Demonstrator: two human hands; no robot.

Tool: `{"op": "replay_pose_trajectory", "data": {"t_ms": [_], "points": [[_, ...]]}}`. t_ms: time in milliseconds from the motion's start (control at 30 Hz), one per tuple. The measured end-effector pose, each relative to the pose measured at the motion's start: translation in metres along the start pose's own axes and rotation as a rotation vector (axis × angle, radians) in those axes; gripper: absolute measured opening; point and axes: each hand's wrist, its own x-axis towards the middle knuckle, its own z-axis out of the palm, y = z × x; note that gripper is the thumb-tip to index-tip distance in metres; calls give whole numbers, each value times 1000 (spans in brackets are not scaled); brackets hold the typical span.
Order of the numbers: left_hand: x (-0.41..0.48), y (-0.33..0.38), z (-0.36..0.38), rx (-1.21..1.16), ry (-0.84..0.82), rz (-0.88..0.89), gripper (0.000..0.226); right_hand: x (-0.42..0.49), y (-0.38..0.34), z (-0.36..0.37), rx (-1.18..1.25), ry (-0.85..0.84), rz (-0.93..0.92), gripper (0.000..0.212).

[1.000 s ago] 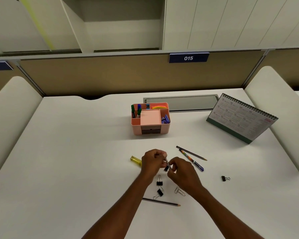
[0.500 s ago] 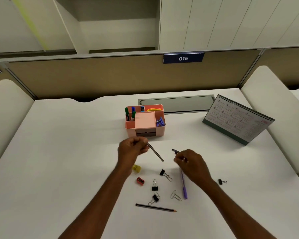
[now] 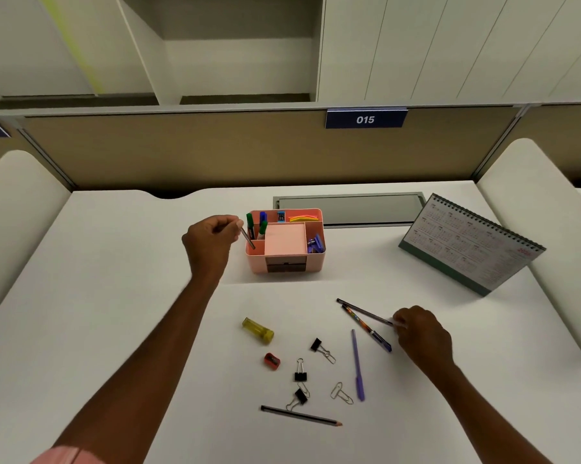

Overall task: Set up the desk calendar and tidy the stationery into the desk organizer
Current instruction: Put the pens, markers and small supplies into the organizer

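The pink desk organizer (image 3: 312, 262) stands mid-desk with markers, sticky notes and clips inside. My left hand (image 3: 210, 241) is just left of it, gripping a grey pencil (image 3: 248, 238) whose tip dips into the front-left compartment. My right hand (image 3: 419, 333) pinches the end of a dark pencil (image 3: 363, 310) lying on the desk, beside a patterned pen (image 3: 366, 328). The desk calendar (image 3: 473, 244) stands upright at the right.
Loose on the white desk (image 3: 98, 296): a yellow tube (image 3: 258, 330), a red sharpener (image 3: 271, 360), three black binder clips (image 3: 301, 375), a paper clip (image 3: 341, 393), a purple pen (image 3: 357, 365), another pencil (image 3: 301, 415). A grey cable hatch (image 3: 349, 209) lies behind the organizer.
My left hand carried the grey pencil up from the desk centre to the organizer's left compartment. My right hand moved right and took hold of the dark pencil's end.
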Motion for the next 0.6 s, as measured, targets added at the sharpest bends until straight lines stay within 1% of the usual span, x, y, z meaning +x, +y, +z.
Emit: {"op": "replay_pose_trajectory", "data": {"t_ms": [133,367,467,600], "points": [[4,-5,13,138,-49,65,16,0,-1,4,-90,3,-38,14],[12,-17,27,235,-76,39,17,1,-1,-2,-140,-14,-114,13],[13,-22,29,278,-66,34,18,2,1,-6,-91,-27,-125,12],[15,-28,30,303,-60,-7,19,1,7,-14,76,17,-99,8]]}}
